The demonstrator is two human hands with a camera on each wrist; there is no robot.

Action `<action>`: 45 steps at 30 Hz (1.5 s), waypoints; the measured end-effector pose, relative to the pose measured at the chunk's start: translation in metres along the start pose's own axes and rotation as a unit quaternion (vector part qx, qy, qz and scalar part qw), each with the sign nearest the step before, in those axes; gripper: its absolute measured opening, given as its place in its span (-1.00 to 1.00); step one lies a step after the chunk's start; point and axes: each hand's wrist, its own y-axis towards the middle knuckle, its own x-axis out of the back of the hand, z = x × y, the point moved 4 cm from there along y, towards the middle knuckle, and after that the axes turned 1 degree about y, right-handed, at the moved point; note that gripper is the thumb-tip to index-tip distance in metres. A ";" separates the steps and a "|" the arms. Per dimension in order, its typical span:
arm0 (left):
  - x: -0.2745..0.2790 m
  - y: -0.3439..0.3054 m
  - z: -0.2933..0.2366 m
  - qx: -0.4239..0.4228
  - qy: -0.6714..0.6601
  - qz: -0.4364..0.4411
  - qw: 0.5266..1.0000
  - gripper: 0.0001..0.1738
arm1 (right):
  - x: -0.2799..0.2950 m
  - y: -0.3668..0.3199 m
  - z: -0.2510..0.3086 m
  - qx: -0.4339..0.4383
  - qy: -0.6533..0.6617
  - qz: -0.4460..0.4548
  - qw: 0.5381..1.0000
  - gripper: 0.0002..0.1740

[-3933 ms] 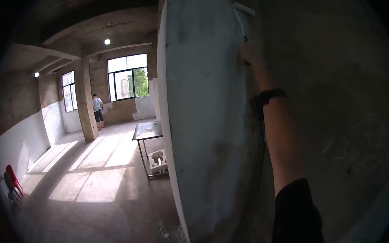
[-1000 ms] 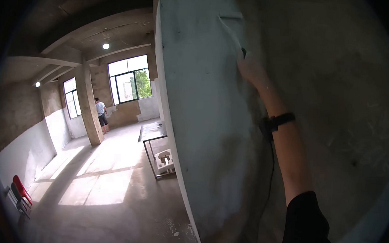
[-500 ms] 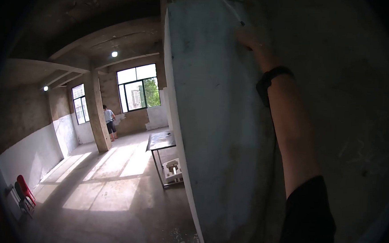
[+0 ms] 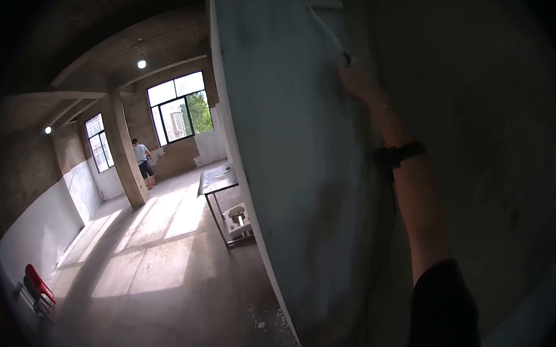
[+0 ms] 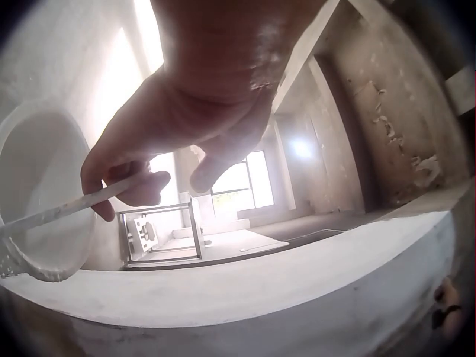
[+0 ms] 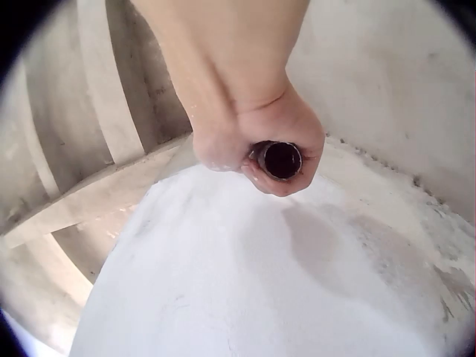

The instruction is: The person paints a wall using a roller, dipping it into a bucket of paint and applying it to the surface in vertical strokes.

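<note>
My right hand [image 4: 360, 81] is raised at the column, gripping a paint roller [image 4: 326, 5] by its dark handle. The roller's white sleeve lies on the upper part of the pale painted face [image 4: 282, 110]. In the right wrist view, curled fingers wrap the handle, whose hollow round end [image 6: 282, 161] points at the camera. My left hand [image 5: 175, 115] appears only in its own wrist view. Its fingers curl round the thin pale bail handle [image 5: 56, 214] of a white bucket [image 5: 37, 160], which hangs beside the column edge.
A metal table [image 4: 219, 180] stands past the column's edge, with a white object [image 4: 238, 219] beneath. Another person [image 4: 142, 160] is near the far windows. Red chair [image 4: 39, 281] and other seats line the left wall. A bare wall [image 4: 470, 153] adjoins the column on the right.
The roller went up to the painted area's top edge half a second ago and is now lower on the face. My right arm followed, and the head view shifted.
</note>
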 end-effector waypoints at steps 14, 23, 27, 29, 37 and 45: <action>-0.089 -0.069 -0.004 -0.019 0.126 -0.108 0.986 -0.65 | -0.004 -0.286 -0.169 -0.061 -0.082 0.103 0.989 -0.46; -0.104 -0.082 0.010 0.002 0.105 -0.091 0.990 -0.59 | -0.018 -0.502 -0.261 -0.175 -0.097 0.211 0.957 -0.50; -0.118 -0.089 0.010 0.005 0.100 -0.076 0.992 -0.61 | -0.018 -0.569 -0.264 -0.189 -0.134 0.279 0.932 -0.52; -0.116 -0.089 0.011 0.012 0.100 -0.083 0.991 -0.61 | -0.024 -0.618 -0.281 -0.170 -0.120 0.271 0.940 -0.53; -0.129 -0.098 0.015 0.014 0.118 -0.082 0.990 -0.61 | -0.053 -0.708 -0.318 -0.255 -0.141 0.424 0.858 -0.55; -0.131 -0.099 0.017 0.027 0.106 -0.045 0.993 -0.62 | -0.020 -0.632 -0.246 -0.210 -0.139 0.302 0.919 -0.60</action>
